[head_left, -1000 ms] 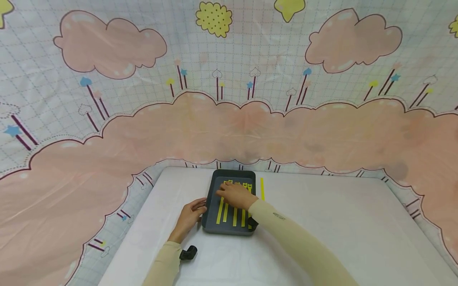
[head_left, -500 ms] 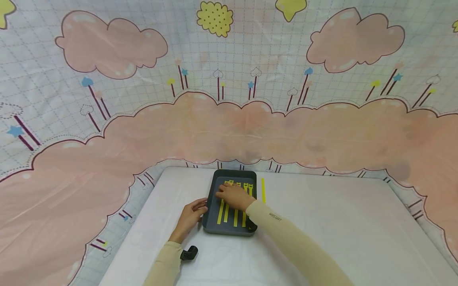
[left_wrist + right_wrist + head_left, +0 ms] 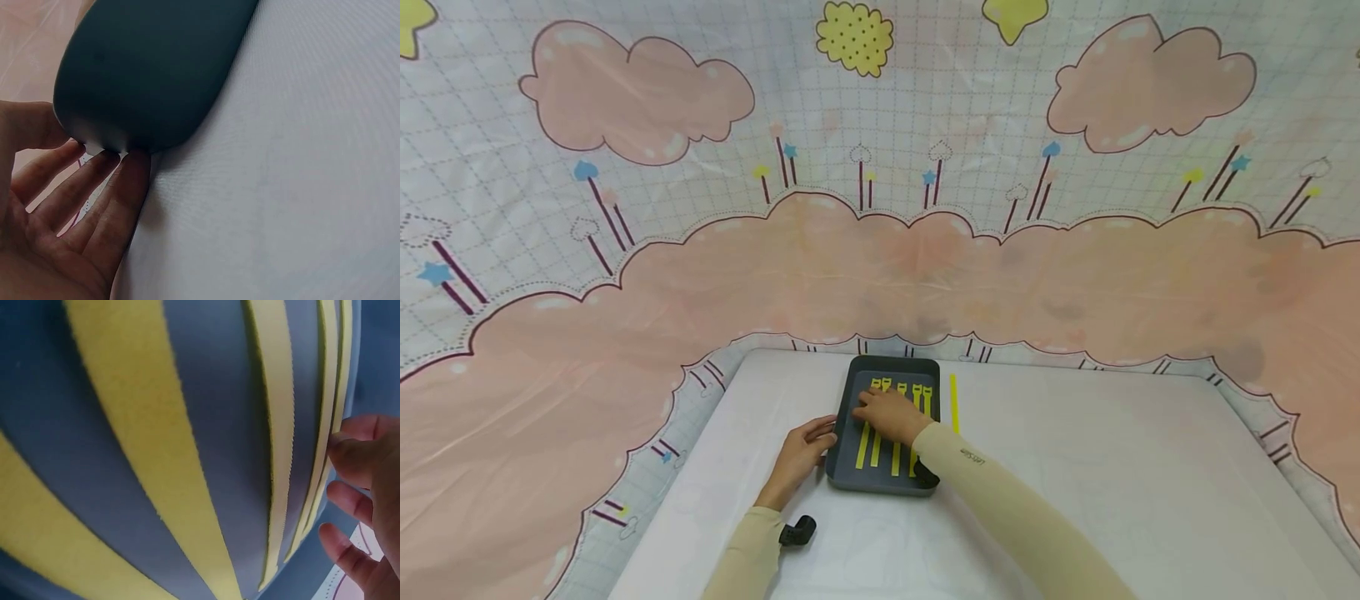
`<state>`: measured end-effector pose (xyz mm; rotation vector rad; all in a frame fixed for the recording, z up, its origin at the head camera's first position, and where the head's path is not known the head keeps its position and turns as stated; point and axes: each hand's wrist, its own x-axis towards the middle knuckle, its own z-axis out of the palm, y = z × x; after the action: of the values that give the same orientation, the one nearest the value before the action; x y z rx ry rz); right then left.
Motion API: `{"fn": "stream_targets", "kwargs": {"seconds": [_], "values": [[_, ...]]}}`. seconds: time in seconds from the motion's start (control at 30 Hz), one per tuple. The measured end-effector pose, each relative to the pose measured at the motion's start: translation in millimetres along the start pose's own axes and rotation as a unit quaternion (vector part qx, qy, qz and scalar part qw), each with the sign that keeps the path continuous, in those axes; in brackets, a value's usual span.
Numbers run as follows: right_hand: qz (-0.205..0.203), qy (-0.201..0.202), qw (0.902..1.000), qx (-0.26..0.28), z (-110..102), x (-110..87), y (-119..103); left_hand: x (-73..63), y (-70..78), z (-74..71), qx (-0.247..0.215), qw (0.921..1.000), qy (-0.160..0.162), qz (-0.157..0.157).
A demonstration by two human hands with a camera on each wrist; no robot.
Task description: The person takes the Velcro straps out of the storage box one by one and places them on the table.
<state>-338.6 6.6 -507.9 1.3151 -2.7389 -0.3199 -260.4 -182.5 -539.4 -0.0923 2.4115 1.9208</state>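
A dark grey tray (image 3: pixel 880 488) holds several yellow hook-and-loop cable ties (image 3: pixel 896 457) laid side by side, their slotted heads at the far end. My left hand (image 3: pixel 797 460) rests against the tray's left wall; in the left wrist view its straight fingers (image 3: pixel 128 187) touch the tray's side (image 3: pixel 144 69). Over the tray, my right hand (image 3: pixel 891 415) covers the middle of the ties. Seen from the right wrist, the thumb and forefinger of that hand (image 3: pixel 378 494) pinch the edge of an outermost tie (image 3: pixel 320 469), while the other fingers stay apart.
A single yellow strip (image 3: pixel 954 402) lies on the white table (image 3: pixel 1112 467) just right of the tray. Black wrist-worn devices (image 3: pixel 798 531) sit by both cuffs. A patterned curtain (image 3: pixel 880 275) rises behind the table.
The head view has shifted very slightly. Both hands keep nearly the same place on and over the tray, and the right forearm has edged slightly left.
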Motion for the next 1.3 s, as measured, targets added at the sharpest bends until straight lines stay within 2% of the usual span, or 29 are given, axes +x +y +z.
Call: {"fn": "stream_targets", "kwargs": {"seconds": [0.33, 0.53, 0.7, 1.1, 1.3], "values": [[-0.005, 0.003, 0.9999, -0.010, 2, -3.7, 0, -2.1, 3.0, 3.6, -0.003, 1.0000, -0.001, 0.007], [-0.011, 0.033, 0.9989, -0.033, 4, -5.4, 4, -1.4, 0.7, 5.4, 0.002, 0.9998, -0.005, 0.017], [-0.015, 0.055, 0.9976, -0.041, -2, -8.0, 6, -0.7, -0.8, 5.7, 0.002, 0.9999, -0.001, 0.012], [-0.015, 0.106, 0.9941, -0.019, -14, -13.2, 12, -0.7, 0.7, 3.3, 0.008, 0.9999, 0.012, 0.004], [-0.010, 0.105, 0.9944, -0.004, -17, -14.0, 12, -3.7, 1.7, 1.4, 0.005, 0.9998, 0.013, 0.012]]}}
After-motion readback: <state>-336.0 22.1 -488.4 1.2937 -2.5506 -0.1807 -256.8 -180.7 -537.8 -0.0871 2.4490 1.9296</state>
